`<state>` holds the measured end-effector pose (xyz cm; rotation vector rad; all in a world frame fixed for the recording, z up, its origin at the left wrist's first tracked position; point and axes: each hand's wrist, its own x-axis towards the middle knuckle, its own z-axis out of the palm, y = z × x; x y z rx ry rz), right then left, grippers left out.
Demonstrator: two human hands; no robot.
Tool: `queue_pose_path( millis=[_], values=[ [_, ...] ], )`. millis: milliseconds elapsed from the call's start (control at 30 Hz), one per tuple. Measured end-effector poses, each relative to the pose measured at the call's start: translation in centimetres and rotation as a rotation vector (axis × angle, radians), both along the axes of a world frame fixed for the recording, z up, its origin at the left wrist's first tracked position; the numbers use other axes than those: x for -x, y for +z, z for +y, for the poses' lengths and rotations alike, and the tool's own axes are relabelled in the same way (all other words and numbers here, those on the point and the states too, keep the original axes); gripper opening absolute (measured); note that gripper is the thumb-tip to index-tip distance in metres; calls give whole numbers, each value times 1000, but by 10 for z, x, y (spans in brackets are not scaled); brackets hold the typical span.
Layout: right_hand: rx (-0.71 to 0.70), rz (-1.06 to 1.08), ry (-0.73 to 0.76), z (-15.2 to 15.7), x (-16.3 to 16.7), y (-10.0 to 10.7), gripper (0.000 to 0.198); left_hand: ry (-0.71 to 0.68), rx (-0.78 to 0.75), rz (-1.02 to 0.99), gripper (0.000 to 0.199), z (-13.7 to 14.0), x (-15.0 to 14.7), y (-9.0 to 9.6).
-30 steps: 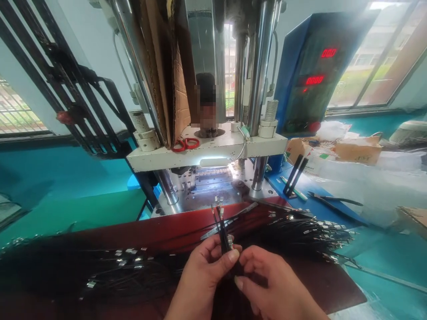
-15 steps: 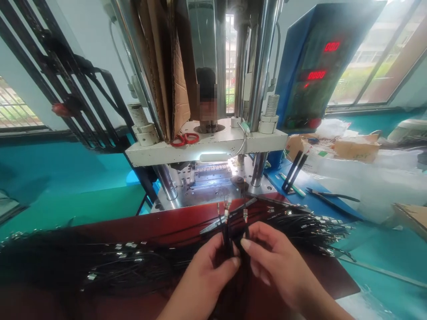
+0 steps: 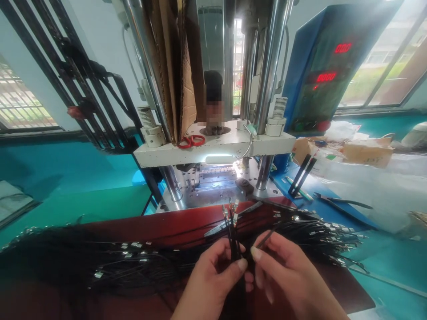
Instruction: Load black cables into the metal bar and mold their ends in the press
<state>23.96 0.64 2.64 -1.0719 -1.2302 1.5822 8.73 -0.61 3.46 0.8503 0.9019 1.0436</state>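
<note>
While fingers (image 3: 236, 269) are closed, left hand (image 3: 213, 274): wires (image 3: 232, 240) are held, six o'clock.
Right hand (image 3: 286, 266): one wire (image 3: 265, 240) pinched, five o'clock.

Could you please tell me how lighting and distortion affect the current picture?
Head view: the slim white lamp glares brightly; head view: the thin black cables piled at left merge darkly, strands hard to separate; head view: the tall blue control box leans outward, probably wide-angle distortion.

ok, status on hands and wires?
Left hand: gripping a few black wires, metal ends up. Right hand: pinching a dark wire. Wire piles on both sides.
</note>
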Motion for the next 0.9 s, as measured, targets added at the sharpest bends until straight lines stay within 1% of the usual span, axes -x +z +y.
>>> queue_pose_path(
  millis=[67,133,200,233,300,367,433,467,533,600,667,733,767,800,833,867,900],
  values=[
    [-39,9,-46,5,-1,6,24,17,18,-28,14,-2,-1,3],
    [-77,-43,-108,10,-4,10,24,36,62,-54,12,-3,2,6],
    [-52,-130,-84,8,-7,10,26,73,107,-58,14,-3,7,8],
    [-18,-165,-29,5,-8,8,26,88,123,-59,16,-2,10,8],
    [26,-207,116,-3,-6,1,24,101,144,-72,18,0,15,8],
    [-36,-236,191,-13,1,-10,21,102,170,-113,19,1,16,6],
    [-140,-285,181,-21,11,-22,17,146,188,-138,21,2,13,5],
    [-169,-314,170,-23,17,-28,15,177,191,-143,22,2,11,4],
    [-192,-359,168,-27,25,-38,12,224,191,-132,25,3,6,3],
    [-207,-395,176,-28,29,-41,13,247,171,-95,27,4,3,3],
    [-251,-447,196,-24,27,-35,16,258,149,-65,28,6,2,4],
    [-315,-507,310,-13,17,-20,13,267,175,-90,31,8,5,3],
    [-352,-545,386,-2,9,-10,12,261,207,-121,32,8,6,3],
    [-385,-601,444,12,1,-1,15,250,239,-152,33,9,8,2],
    [-397,-685,434,29,-9,8,26,233,264,-175,33,8,10,0],
    [-494,-834,347,48,-18,16,30,213,279,-188,32,8,12,-1],
    [-651,-1022,259,69,-27,20,30,191,283,-189,30,7,13,-3]
  ],
)
